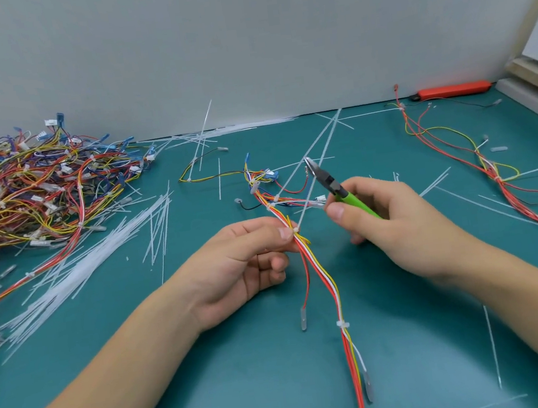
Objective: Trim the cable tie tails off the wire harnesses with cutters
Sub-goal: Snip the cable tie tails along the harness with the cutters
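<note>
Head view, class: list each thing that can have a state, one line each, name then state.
Left hand: pinches the harness at a cable tie.
Right hand: grips the cutters.
Cutters: raised, tip near an untrimmed tail.
Harness: held, tails uncut.
Harness pile: heaped far left.

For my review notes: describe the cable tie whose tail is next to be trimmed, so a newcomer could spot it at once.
On the green mat, find the wire harness running up the middle between both hands. The cable tie sits where the left hand pinches the bundle. Unlike the trimmed tie nearer the camera, it has a long white tail slanting up toward the cutters in the right hand.
</note>
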`<state>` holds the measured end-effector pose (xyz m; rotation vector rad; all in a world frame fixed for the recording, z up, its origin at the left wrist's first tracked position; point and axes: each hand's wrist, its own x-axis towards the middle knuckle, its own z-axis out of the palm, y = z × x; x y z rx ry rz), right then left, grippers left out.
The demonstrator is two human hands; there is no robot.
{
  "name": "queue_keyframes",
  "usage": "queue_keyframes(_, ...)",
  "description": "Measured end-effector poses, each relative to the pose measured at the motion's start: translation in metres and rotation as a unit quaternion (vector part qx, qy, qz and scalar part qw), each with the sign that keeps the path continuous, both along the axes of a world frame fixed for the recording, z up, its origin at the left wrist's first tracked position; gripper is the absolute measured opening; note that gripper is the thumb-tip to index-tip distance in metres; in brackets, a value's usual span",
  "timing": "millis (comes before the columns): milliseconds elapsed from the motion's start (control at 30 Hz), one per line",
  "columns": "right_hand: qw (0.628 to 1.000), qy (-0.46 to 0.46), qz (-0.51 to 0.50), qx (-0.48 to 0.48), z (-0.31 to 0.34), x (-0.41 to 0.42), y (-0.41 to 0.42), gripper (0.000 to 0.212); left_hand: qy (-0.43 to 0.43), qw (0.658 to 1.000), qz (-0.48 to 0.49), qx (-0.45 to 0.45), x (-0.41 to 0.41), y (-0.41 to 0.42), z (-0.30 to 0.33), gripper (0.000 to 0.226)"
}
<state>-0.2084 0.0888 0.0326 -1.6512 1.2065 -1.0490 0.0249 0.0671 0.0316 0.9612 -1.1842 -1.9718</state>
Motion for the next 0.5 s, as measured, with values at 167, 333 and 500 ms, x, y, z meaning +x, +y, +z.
queue_keyframes(167, 0.994, -0.099, -0.026, 0.041, -0.007, 0.02, 0.007, 0.018, 0.003, 1.0, 0.0, -0.019, -0.002, 0.001, -0.001, 0.01)
queue_keyframes(333, 0.992, 0.098, -0.064, -0.054, -0.004, 0.005, 0.004, 0.007, 0.035, 0.999, 0.027, -0.004, -0.002, 0.0, -0.001, 0.003)
queue_keyframes(500, 0.947, 0.291, -0.057, -0.122, 0.007, -0.02, -0.001, 0.029, 0.082, 0.994, 0.068, 0.037, 0.0, -0.002, 0.0, 0.003)
